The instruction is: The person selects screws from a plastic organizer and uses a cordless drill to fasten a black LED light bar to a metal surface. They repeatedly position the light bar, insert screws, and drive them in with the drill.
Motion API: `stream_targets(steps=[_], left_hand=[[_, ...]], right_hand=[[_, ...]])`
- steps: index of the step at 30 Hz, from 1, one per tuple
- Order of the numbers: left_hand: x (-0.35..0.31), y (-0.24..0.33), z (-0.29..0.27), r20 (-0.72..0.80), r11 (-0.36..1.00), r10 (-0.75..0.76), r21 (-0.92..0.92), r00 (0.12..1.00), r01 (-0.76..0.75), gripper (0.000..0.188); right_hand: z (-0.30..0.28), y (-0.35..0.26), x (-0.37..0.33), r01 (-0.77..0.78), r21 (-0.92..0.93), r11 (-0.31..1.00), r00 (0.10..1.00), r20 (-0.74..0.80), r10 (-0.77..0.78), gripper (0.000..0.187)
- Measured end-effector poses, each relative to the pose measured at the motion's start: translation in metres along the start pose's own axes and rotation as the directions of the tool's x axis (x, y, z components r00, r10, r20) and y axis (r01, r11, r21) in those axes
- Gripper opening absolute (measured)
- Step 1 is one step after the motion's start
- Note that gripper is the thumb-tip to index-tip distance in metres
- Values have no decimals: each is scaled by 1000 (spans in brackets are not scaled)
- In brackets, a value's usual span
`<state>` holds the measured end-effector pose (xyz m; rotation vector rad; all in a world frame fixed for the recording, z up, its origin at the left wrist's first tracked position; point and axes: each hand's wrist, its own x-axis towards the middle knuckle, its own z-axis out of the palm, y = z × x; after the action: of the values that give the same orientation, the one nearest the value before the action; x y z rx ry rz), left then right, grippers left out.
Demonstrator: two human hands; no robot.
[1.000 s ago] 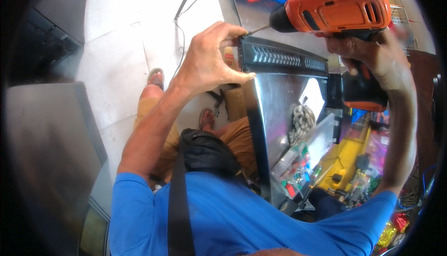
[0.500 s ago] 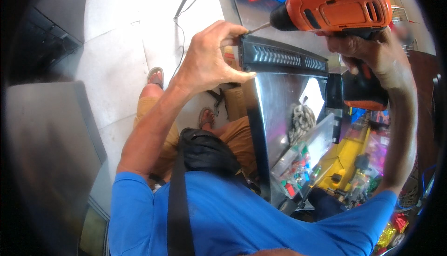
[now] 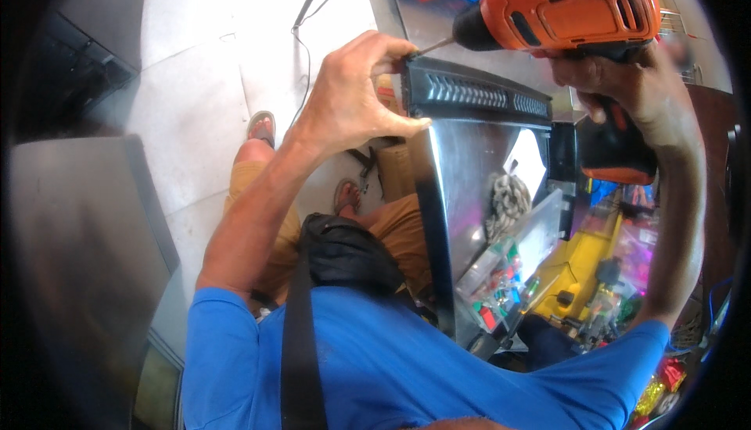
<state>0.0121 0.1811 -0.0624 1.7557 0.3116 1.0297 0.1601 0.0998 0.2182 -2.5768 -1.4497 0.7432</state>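
Observation:
An orange and black cordless drill (image 3: pixel 575 12) is in my right hand (image 3: pixel 618 78), whose fingers wrap round its handle. Its thin bit (image 3: pixel 436 47) points left, and the tip meets the upper left corner of a black vented panel (image 3: pixel 469 94). My left hand (image 3: pixel 356 98) grips that panel's left end, fingertips beside the bit's tip and thumb at the lower edge. Any screw at the tip is hidden by the fingers or too small to make out. Below the panel lies a shiny metal surface (image 3: pixel 461 195) with a dark front edge.
On the metal surface rest a bundled cord (image 3: pixel 508 203) and a clear plastic box (image 3: pixel 501 277) of small coloured parts. Right of it, a yellow tray (image 3: pixel 579 262) stands among clutter. A grey cabinet (image 3: pixel 86 219) is at the left, and a cable (image 3: pixel 305 70) trails across the pale floor.
The drill and my right hand have shifted very slightly up and right. The bit's tip stays at the panel's corner, and my left hand keeps its grip.

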Motion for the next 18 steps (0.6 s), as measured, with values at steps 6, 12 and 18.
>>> stream_targets(steps=[6, 12, 18], left_hand=[[0, -1, 0, -1, 1000, 5, 7, 1000, -5, 71], [0, -2, 1, 5, 1000, -11, 0, 1000, 11, 73], [0, -1, 1, 5, 1000, 4, 14, 1000, -4, 73]], right_hand=[[-7, 11, 2, 14, 33, 999, 1000, -1, -14, 41], [9, 12, -4, 100, 21, 995, 989, -112, -97, 43], [13, 4, -9, 118, 49, 992, 989, -95, -113, 43]])
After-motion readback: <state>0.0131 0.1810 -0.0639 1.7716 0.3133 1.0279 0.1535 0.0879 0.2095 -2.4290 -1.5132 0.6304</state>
